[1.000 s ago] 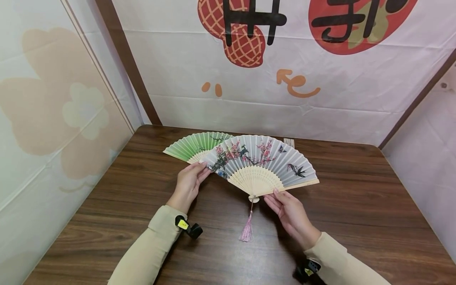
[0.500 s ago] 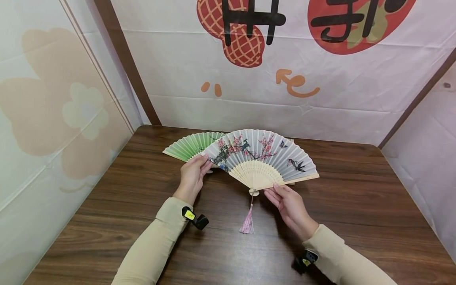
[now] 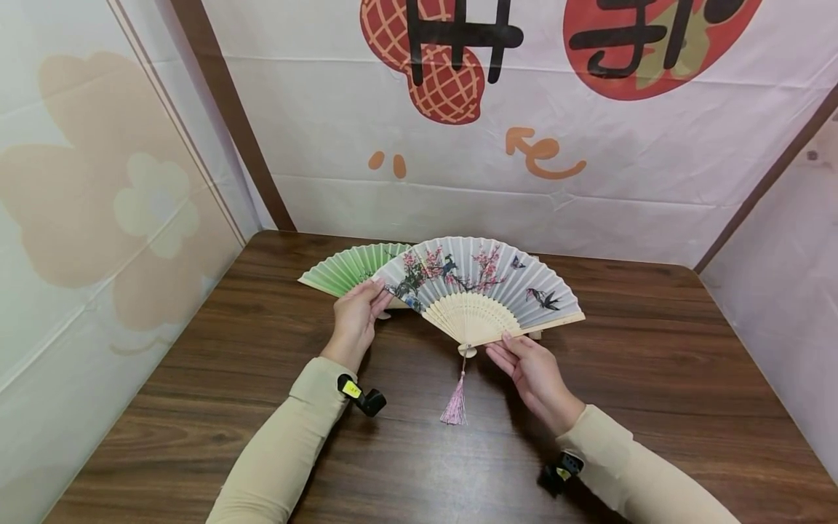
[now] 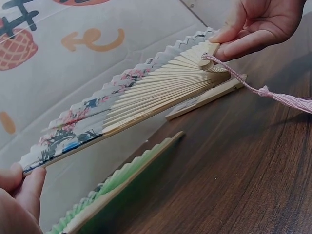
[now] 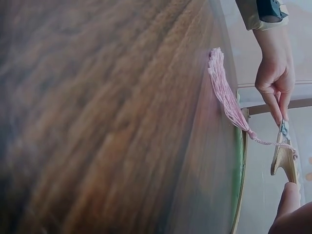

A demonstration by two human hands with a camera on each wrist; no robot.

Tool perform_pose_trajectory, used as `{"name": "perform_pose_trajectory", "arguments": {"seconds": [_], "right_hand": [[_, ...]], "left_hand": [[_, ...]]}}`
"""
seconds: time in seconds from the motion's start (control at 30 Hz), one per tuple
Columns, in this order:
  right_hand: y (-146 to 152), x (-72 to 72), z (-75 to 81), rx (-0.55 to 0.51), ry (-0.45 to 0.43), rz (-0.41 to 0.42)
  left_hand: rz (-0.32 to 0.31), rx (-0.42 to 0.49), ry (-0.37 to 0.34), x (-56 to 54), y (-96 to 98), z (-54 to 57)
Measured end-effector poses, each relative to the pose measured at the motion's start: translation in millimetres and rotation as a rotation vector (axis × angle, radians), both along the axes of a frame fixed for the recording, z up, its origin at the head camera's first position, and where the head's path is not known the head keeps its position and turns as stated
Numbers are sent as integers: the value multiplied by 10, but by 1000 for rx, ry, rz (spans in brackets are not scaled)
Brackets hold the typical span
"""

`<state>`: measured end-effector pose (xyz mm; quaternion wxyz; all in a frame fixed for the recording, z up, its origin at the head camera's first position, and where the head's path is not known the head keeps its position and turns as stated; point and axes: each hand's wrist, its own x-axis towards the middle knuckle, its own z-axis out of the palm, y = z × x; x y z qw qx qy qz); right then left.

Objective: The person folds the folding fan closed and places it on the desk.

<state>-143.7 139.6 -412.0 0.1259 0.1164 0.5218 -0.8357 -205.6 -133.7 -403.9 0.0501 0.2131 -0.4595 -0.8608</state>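
A pale grey folding fan (image 3: 481, 273), painted with pink blossoms, birds and a butterfly, is spread wide and raised between both hands. My left hand (image 3: 355, 320) pinches the tip of its left outer rib. With thumb and fingers my right hand (image 3: 533, 375) grips the right outer rib, near the pivot. From the pivot hangs a pink tassel (image 3: 455, 404), over the table. Behind the left hand a green folding fan (image 3: 350, 269) stands spread on the table, partly covered by the grey one. In the left wrist view a folded fan (image 4: 207, 97) lies beyond, below the pivot.
The brown wooden table (image 3: 655, 349) runs back to a printed fabric wall (image 3: 458, 211). More fabric panels close off the left and right sides. Small wrist cameras (image 3: 362, 397) sit on both sleeves.
Both hands have raised the grey fan a little, away from the body, and its tassel has risen with it. The left hand has shifted slightly right. The green fan has stayed in place.
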Motion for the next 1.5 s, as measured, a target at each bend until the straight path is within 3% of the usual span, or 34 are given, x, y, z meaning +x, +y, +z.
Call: {"name": "perform_pose_trajectory", "arguments": {"seconds": [0.5, 1.5], "right_hand": [[8, -18, 58, 13, -11, 32], [-10, -22, 90, 45, 4, 66]], "left_hand": [[-10, -22, 2, -72, -3, 17], [-25, -19, 5, -94, -10, 27]]}}
